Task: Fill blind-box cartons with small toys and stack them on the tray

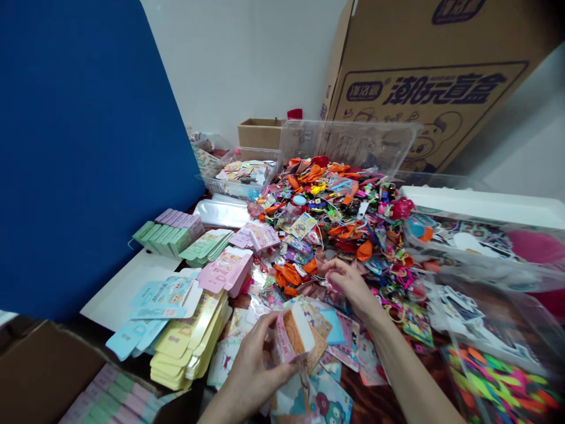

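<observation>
My left hand [245,365] is wrapped round a small pink paper box [283,344] with its top open and a white flap raised. Something orange-brown shows inside the box. My right hand [353,288] reaches into the near side of a heap of small toys and balloons [326,206], fingers bent together around a pinkish item [336,284] that I cannot make out clearly. Below both hands lie printed cards and packets [338,347], partly overlapping. To the left of the box, flattened yellow cartons [188,335] form a stack.
Blue cartons [154,300], pink cartons [225,268] and green cartons [207,246] lie at left. Filled boxes [119,394] sit in a cardboard box lower left. Clear bins [498,265] line the right. A large cardboard carton [424,76] leans behind; a blue panel [88,147] stands left.
</observation>
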Available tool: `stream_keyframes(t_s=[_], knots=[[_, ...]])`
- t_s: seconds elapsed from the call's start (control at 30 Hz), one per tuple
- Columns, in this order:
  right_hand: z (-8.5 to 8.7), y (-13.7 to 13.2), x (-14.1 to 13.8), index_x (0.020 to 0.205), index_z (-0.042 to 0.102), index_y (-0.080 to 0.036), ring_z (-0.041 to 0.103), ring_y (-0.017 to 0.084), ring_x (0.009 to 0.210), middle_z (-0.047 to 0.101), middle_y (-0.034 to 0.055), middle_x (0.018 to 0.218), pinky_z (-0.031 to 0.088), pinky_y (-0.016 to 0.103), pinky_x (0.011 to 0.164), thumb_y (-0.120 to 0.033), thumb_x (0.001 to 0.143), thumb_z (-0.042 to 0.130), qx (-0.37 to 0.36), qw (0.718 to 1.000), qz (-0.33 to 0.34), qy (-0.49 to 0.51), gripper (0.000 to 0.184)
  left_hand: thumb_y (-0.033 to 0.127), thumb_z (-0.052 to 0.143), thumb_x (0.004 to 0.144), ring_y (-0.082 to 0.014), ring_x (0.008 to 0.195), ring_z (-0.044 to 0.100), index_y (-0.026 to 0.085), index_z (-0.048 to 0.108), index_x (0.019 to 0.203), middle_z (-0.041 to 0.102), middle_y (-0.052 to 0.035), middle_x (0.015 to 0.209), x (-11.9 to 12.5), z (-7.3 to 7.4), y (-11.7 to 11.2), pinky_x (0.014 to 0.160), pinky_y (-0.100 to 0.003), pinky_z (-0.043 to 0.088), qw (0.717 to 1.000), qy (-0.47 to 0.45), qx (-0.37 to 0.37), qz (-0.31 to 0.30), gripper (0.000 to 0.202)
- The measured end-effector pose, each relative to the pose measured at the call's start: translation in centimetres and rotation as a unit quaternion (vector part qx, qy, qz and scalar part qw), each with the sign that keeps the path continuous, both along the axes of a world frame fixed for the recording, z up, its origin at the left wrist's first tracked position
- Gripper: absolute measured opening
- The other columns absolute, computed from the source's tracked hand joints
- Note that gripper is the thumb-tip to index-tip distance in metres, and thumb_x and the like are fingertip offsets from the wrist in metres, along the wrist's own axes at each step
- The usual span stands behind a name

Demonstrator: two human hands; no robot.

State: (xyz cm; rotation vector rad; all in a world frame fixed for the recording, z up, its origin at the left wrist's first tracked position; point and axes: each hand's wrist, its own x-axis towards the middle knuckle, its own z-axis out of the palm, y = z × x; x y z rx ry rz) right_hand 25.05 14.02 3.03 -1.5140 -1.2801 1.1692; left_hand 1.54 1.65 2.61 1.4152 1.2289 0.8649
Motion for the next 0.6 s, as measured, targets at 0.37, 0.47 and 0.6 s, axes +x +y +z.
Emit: stream_keyframes(t_s=[0.37, 0.47, 0.6], knots=[[-1.6, 5.1, -1.9, 0.077, 0.060, -0.016, 0.055, 0.011, 0.062, 0.059, -0.0043, 0.072, 0.047, 0.026, 0.061, -0.034, 0.091, 0.067, 0.048, 0.980, -0.001, -0.191, 0.024, 0.012, 0.070, 0.072, -0.0275, 0.123, 0.057, 0.025, 0.052, 0.134, 0.056, -0.0076, 0.142, -1.4, -0.9, -0.9, 0.103, -0.037, 0.047, 1.000, -0.006, 0.011, -0.002, 0.066], [-1.7, 5.4, -2.8, 0.075, 0.061, -0.017, 0.053, 0.012, 0.061, 0.057, -0.0052, 0.066, 0.044, 0.027, 0.063, -0.031, 0.087, 0.068, 0.069, 0.968, 0.004, -0.240, 0.020, 0.011, 0.070, 0.074, -0.0261, 0.127, 0.055, 0.026, 0.051, 0.134, 0.055, -0.0065, 0.142, -1.3, -0.6, -0.8, 0.106, -0.037, 0.045, 0.999, -0.048, 0.017, -0.001, 0.064], [-1.9, 4.7, -2.7, 0.071, 0.065, -0.020, 0.057, 0.017, 0.064, 0.063, -0.0016, 0.065, 0.040, 0.029, 0.064, -0.022, 0.081, 0.062, 0.092, 0.953, -0.005, -0.287, 0.010, 0.014, 0.071, 0.075, -0.0272, 0.128, 0.054, 0.025, 0.051, 0.133, 0.056, -0.0076, 0.141, -1.5, -0.5, -0.8, 0.105, -0.038, 0.046, 0.998, -0.060, 0.013, 0.012, 0.062]])
